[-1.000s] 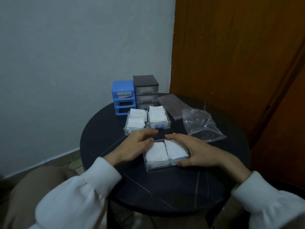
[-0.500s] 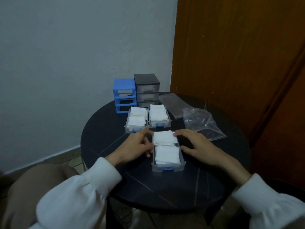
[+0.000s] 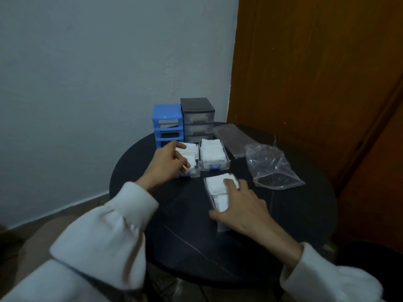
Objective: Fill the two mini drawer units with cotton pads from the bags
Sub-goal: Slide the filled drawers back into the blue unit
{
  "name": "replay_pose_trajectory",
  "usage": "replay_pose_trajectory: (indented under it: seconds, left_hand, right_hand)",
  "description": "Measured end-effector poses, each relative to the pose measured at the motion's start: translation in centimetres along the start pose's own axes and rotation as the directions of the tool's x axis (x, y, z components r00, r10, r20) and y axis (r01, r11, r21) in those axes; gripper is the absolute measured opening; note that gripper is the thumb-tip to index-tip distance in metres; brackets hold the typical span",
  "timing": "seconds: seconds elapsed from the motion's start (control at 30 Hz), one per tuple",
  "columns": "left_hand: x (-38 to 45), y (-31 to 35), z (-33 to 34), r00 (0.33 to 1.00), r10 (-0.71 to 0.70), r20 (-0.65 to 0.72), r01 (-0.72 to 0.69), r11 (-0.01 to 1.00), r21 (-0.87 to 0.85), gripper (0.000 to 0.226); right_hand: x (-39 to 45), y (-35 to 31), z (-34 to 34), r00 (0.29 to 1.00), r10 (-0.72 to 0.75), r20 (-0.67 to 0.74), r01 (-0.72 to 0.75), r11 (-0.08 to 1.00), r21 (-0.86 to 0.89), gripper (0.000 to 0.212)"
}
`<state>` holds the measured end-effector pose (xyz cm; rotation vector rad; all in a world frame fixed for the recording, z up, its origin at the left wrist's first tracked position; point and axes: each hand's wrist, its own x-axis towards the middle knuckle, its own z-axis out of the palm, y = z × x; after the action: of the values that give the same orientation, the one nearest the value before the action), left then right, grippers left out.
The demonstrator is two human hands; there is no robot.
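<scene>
A blue mini drawer unit (image 3: pixel 167 125) with bare slots and a black mini drawer unit (image 3: pixel 198 118) stand at the back of the round dark table (image 3: pixel 174 225). In front of them lie two clear drawers packed with white cotton pads. My left hand (image 3: pixel 168 165) curls its fingers over the left drawer (image 3: pixel 192 162). The right drawer (image 3: pixel 214 155), with a blue handle, lies untouched. A third full drawer (image 3: pixel 216 186) lies nearer me, and my right hand (image 3: pixel 242 205) rests on it with spread fingers on the pads.
Two clear plastic bags lie on the right of the table: a flat one (image 3: pixel 231 138) behind and a crumpled one (image 3: pixel 272 168) in front. A wooden door (image 3: pixel 316 83) rises on the right, a pale wall (image 3: pixel 98 62) on the left.
My left hand has left the near drawer and moved back onto the left drawer. My right hand has slid onto the top of the near drawer.
</scene>
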<state>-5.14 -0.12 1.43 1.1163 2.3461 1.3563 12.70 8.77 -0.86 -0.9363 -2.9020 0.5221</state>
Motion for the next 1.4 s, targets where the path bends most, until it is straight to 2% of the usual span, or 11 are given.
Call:
replay_pose_trajectory:
  seconds: [0.27,0.37,0.47,0.57,0.77,0.87,1.03,1.17,1.33,1.4]
  left_hand:
    - [5.3,-1.0,-4.0,0.969,0.093,-0.227,-0.088,0.996,0.033,0.023]
    - [7.5,-1.5,-5.3,0.928,0.216,-0.302,-0.167,0.97,0.179,0.018]
    - [10.0,-2.6,-6.5,0.899,0.298,-0.322,-0.187,0.924,0.332,0.024]
    - [12.7,-4.1,-7.7,0.924,0.292,-0.249,-0.171,0.895,0.413,0.029]
    - [15.8,-6.5,-8.0,0.982,0.188,0.01,-0.178,0.909,0.378,0.037]
    - [15.8,-6.8,-8.1,0.979,0.204,0.018,-0.195,0.903,0.382,0.035]
    - [16.0,-6.9,-8.3,0.951,0.309,-0.034,-0.261,0.853,0.452,0.028]
    - [16.4,-6.7,-8.2,0.949,0.311,-0.056,-0.258,0.866,0.427,0.034]
    - [17.0,-5.7,-7.1,0.967,0.196,0.163,-0.241,0.913,0.33,0.041]
    - [17.2,-5.5,-7.1,0.966,0.191,0.172,-0.237,0.923,0.304,0.041]
  right_hand:
    - [2.7,-2.1,-3.9,0.993,-0.105,0.047,0.107,0.993,-0.04,0.084]
    - [4.8,-3.5,-5.4,0.987,-0.159,0.023,0.16,0.986,-0.054,0.083]
    - [7.4,-5.1,-6.1,0.978,-0.208,0.017,0.208,0.976,-0.062,0.082]
    - [10.1,-6.8,-6.2,0.969,-0.246,-0.011,0.246,0.968,-0.044,0.077]
    - [14.6,-9.1,-5.2,0.955,-0.292,-0.043,0.291,0.956,-0.023,0.07]
    - [16.0,-9.4,-4.5,0.949,-0.31,-0.053,0.31,0.951,-0.009,0.068]
    - [16.7,-9.1,-4.2,0.95,-0.308,-0.045,0.308,0.951,-0.025,0.068]
    - [16.5,-8.7,-4.4,0.947,-0.318,-0.041,0.316,0.948,-0.039,0.066]
    - [16.6,-8.7,-4.0,0.939,-0.338,-0.067,0.333,0.94,-0.074,0.064]
    - [16.9,-8.6,-3.6,0.938,-0.341,-0.067,0.335,0.938,-0.088,0.064]
